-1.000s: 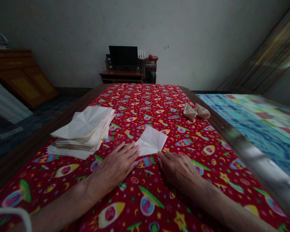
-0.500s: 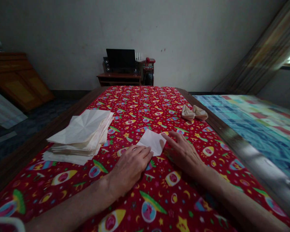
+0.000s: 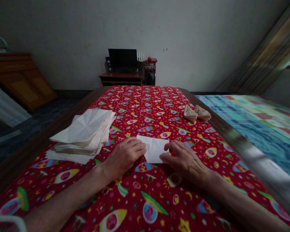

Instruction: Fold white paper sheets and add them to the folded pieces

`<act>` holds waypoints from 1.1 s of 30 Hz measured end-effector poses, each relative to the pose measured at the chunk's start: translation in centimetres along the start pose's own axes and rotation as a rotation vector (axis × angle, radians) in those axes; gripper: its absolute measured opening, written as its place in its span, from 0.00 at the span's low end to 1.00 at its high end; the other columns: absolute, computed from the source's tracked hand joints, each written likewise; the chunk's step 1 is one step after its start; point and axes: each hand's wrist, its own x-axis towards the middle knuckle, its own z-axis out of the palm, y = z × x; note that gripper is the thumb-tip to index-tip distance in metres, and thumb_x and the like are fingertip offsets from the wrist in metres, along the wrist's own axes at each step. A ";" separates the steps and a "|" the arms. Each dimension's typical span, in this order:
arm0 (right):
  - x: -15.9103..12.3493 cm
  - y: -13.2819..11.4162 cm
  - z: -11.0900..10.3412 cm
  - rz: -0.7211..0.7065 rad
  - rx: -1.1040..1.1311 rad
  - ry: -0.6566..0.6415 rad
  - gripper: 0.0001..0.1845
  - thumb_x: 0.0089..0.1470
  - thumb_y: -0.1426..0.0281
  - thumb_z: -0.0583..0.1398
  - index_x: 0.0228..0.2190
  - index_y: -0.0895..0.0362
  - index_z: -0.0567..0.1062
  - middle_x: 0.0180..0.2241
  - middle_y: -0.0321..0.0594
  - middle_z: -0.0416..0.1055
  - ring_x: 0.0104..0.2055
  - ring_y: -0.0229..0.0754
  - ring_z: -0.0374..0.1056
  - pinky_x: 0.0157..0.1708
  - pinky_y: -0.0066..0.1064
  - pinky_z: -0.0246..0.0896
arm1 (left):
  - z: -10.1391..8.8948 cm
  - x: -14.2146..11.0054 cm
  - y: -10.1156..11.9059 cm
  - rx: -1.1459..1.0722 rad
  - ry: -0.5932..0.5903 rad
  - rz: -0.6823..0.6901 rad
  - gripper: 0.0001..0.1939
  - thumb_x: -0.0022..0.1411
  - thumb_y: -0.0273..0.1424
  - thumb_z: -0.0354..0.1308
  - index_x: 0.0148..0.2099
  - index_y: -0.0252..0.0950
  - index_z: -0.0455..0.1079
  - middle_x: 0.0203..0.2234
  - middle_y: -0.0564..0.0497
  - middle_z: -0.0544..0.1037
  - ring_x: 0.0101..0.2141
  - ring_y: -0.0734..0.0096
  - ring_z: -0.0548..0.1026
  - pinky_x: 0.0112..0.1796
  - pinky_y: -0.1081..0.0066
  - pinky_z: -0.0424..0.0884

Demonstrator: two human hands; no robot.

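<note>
A small square sheet of white creased paper (image 3: 154,149) lies on the red patterned tablecloth (image 3: 145,106) in front of me. My left hand (image 3: 124,155) rests palm down at its left edge, fingers curled and touching the paper. My right hand (image 3: 183,159) is at its right edge, fingers bent and pinching the paper's side. Left of my hands sits a thick stack of creased white sheets (image 3: 83,133).
Two folded beige paper pieces (image 3: 196,113) lie near the table's right edge. A dark wooden table border (image 3: 232,135) runs along the right, with a checked blue bedcover (image 3: 256,119) beyond. A low stand with a screen (image 3: 123,61) stands against the far wall.
The sheet has turned from a diamond into a square lying straight. My right hand came from its upper corner to its right edge, and my left hand stayed at the left edge.
</note>
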 end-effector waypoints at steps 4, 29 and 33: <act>0.3 -2.3 -0.8 -0.116 0.066 -0.069 0.09 0.60 0.73 0.52 0.37 0.56 0.72 0.38 0.43 0.66 0.37 0.40 0.59 0.37 0.33 0.56 | 0.3 -0.6 0.6 -0.132 -0.009 -0.012 0.11 0.66 0.24 0.47 0.48 0.35 0.68 0.47 0.49 0.73 0.47 0.68 0.68 0.50 0.66 0.65; 2.9 -1.4 1.4 0.591 0.588 -0.013 0.15 0.53 0.62 0.57 0.22 0.58 0.73 0.19 0.32 0.66 0.21 0.32 0.58 0.20 0.23 0.49 | 0.1 -2.4 2.7 -0.288 0.004 -0.101 0.25 0.58 0.16 0.43 0.56 0.30 0.64 0.53 0.42 0.70 0.55 0.61 0.64 0.53 0.58 0.67; 3.3 -1.3 1.6 0.625 0.501 -0.024 0.13 0.52 0.62 0.59 0.22 0.57 0.74 0.19 0.32 0.66 0.21 0.32 0.58 0.20 0.23 0.48 | 0.3 -2.4 2.7 -0.328 0.020 -0.103 0.23 0.59 0.16 0.42 0.56 0.28 0.64 0.52 0.42 0.70 0.55 0.64 0.63 0.54 0.61 0.66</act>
